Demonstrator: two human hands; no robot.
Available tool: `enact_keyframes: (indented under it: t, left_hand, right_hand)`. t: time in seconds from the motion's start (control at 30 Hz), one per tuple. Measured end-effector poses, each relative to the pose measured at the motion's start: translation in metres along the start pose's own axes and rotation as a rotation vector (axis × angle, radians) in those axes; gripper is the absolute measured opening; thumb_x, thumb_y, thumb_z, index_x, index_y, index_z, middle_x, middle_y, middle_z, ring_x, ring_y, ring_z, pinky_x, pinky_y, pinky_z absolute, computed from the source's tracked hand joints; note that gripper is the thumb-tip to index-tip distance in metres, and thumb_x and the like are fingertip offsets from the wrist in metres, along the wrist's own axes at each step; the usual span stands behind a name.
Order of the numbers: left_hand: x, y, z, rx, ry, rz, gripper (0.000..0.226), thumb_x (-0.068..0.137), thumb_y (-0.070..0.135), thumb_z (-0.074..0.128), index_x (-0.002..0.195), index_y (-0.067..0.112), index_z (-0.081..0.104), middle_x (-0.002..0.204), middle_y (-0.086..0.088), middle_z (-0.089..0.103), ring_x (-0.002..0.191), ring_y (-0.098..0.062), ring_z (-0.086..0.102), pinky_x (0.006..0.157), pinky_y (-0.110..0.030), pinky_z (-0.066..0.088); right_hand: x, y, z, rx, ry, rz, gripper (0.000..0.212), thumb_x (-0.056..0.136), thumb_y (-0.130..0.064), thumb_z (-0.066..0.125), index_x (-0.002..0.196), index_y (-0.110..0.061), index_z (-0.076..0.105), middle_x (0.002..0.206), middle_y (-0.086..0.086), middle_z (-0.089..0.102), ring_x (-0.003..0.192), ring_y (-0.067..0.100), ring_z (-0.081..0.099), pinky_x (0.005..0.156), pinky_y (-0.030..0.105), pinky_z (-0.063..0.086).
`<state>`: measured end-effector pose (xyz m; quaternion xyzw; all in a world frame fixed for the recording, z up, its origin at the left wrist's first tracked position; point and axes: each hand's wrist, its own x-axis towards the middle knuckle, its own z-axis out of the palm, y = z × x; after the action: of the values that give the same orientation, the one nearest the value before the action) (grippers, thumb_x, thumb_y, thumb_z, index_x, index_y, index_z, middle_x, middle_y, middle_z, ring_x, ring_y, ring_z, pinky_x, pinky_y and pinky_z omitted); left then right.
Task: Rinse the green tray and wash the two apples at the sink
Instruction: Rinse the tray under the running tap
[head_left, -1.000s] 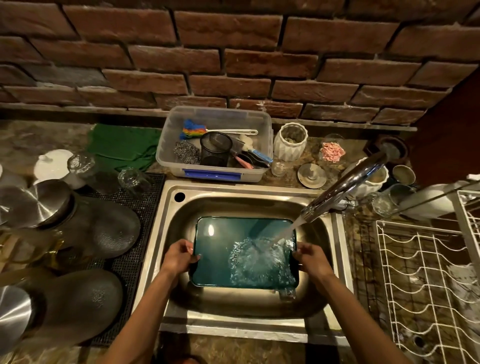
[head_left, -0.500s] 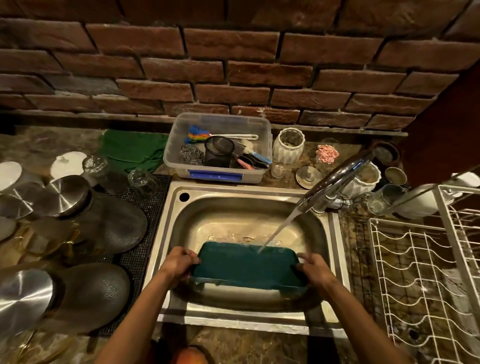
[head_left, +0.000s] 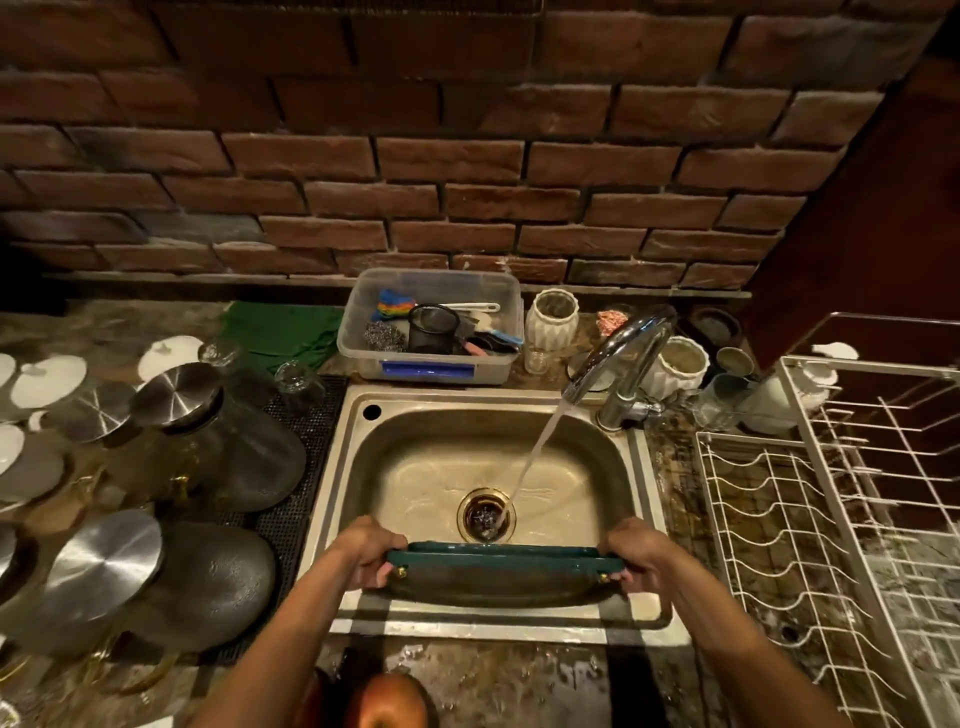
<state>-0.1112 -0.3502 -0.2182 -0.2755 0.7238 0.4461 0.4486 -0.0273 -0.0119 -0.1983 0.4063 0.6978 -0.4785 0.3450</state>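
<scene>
Over the near edge of the stainless steel sink basin (head_left: 447, 457), the rectangular green plastic tray (head_left: 501, 571) is held up on edge, its long axis running left to right, parallel to the sink's front rim. The left hand (head_left: 366, 551) grips the tray's left short end and the right hand (head_left: 636, 553) grips the right short end, the fingers of each curled round the rim and clamped on it; both hands are equally near. The tray stands clear of the water: the stream from the curved chrome tap (head_left: 621, 353) at the sink's far right corner falls past the tray's upper edge, on its far side, straight into the round brass drain (head_left: 485, 514). The tray looks rinsed and tipped to shed water, so the coming move is likely to carry it out of the sink. The white wire dish rack (head_left: 810, 514) lies to the right of the sink. A reddish round apple (head_left: 387, 701) sits on the wet surface on the near side of the sink, between the forearms; whether a second one is beside it I cannot tell.
</scene>
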Motion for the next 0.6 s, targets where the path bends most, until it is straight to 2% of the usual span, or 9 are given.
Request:
enact_keyframes:
  t: [0.07, 0.17, 0.23, 0.3, 0.4, 0.47, 0.57, 0.6]
  left_hand:
    - [-0.012, 0.001, 0.007, 0.028, 0.040, 0.041, 0.019, 0.092, -0.002, 0.060, 0.074, -0.001, 0.054, 0.051, -0.010, 0.049, 0.030, -0.014, 0.047, 0.029, -0.015, 0.036]
    - [-0.024, 0.004, 0.011, -0.013, 0.144, 0.162, 0.016, 0.093, 0.001, 0.062, 0.078, 0.001, 0.056, 0.063, -0.013, 0.054, 0.045, -0.019, 0.049, 0.030, -0.017, 0.036]
    - [-0.032, 0.004, 0.011, 0.005, 0.118, 0.143, 0.016, 0.093, 0.001, 0.062, 0.077, -0.001, 0.060, 0.058, -0.012, 0.055, 0.041, -0.018, 0.049, 0.029, -0.017, 0.036]
    - [-0.043, -0.002, 0.012, 0.065, 0.083, 0.097, 0.022, 0.092, -0.003, 0.059, 0.071, -0.005, 0.065, 0.044, -0.010, 0.051, 0.029, -0.015, 0.046, 0.027, -0.016, 0.035]
    - [-0.055, -0.010, 0.017, 0.107, 0.093, 0.162, 0.025, 0.092, -0.004, 0.059, 0.067, -0.004, 0.064, 0.036, -0.006, 0.052, 0.025, -0.013, 0.046, 0.028, -0.018, 0.036]
    - [-0.061, -0.021, 0.020, 0.118, 0.137, 0.234, 0.025, 0.090, -0.002, 0.063, 0.065, -0.001, 0.062, 0.038, -0.006, 0.053, 0.028, -0.014, 0.048, 0.030, -0.020, 0.035]
    - [-0.068, -0.036, 0.028, 0.149, 0.169, 0.367, 0.015, 0.088, 0.001, 0.065, 0.073, 0.000, 0.067, 0.062, -0.009, 0.059, 0.057, -0.022, 0.056, 0.054, -0.028, 0.043]
    - [-0.072, -0.041, 0.031, 0.163, 0.170, 0.388, 0.015, 0.088, 0.001, 0.065, 0.073, 0.002, 0.068, 0.066, -0.009, 0.059, 0.064, -0.022, 0.056, 0.060, -0.028, 0.044]
  right_hand:
    - [-0.011, 0.003, 0.000, 0.016, 0.028, -0.039, 0.019, 0.094, 0.002, 0.049, 0.077, 0.004, 0.057, 0.043, 0.008, 0.052, 0.031, 0.014, 0.046, 0.031, 0.018, 0.033]
    - [-0.024, 0.007, -0.003, 0.060, 0.112, -0.133, 0.014, 0.094, 0.001, 0.051, 0.085, 0.004, 0.061, 0.060, 0.013, 0.056, 0.041, 0.017, 0.048, 0.034, 0.023, 0.034]
    - [-0.033, 0.008, -0.006, 0.057, 0.119, -0.105, 0.020, 0.096, 0.002, 0.048, 0.080, 0.005, 0.060, 0.054, 0.012, 0.056, 0.036, 0.015, 0.047, 0.031, 0.021, 0.033]
    - [-0.044, 0.014, -0.006, 0.040, 0.097, -0.038, 0.028, 0.099, 0.001, 0.043, 0.074, 0.004, 0.056, 0.044, 0.011, 0.051, 0.027, 0.012, 0.042, 0.027, 0.016, 0.031]
    - [-0.055, 0.030, -0.006, 0.032, 0.135, -0.065, 0.024, 0.099, -0.001, 0.046, 0.078, 0.003, 0.057, 0.056, 0.012, 0.053, 0.030, 0.012, 0.045, 0.028, 0.018, 0.033]
    - [-0.063, 0.046, -0.005, 0.030, 0.148, -0.122, 0.015, 0.099, -0.003, 0.049, 0.092, -0.001, 0.062, 0.071, 0.011, 0.060, 0.041, 0.011, 0.052, 0.032, 0.020, 0.037]
    - [-0.072, 0.068, -0.001, 0.065, 0.183, -0.190, 0.022, 0.095, 0.005, 0.051, 0.104, -0.013, 0.061, 0.076, 0.009, 0.063, 0.052, 0.013, 0.061, 0.038, 0.022, 0.047]
    - [-0.073, 0.076, 0.000, 0.080, 0.207, -0.196, 0.029, 0.093, 0.008, 0.052, 0.111, -0.013, 0.059, 0.079, 0.010, 0.064, 0.058, 0.017, 0.064, 0.046, 0.025, 0.054]
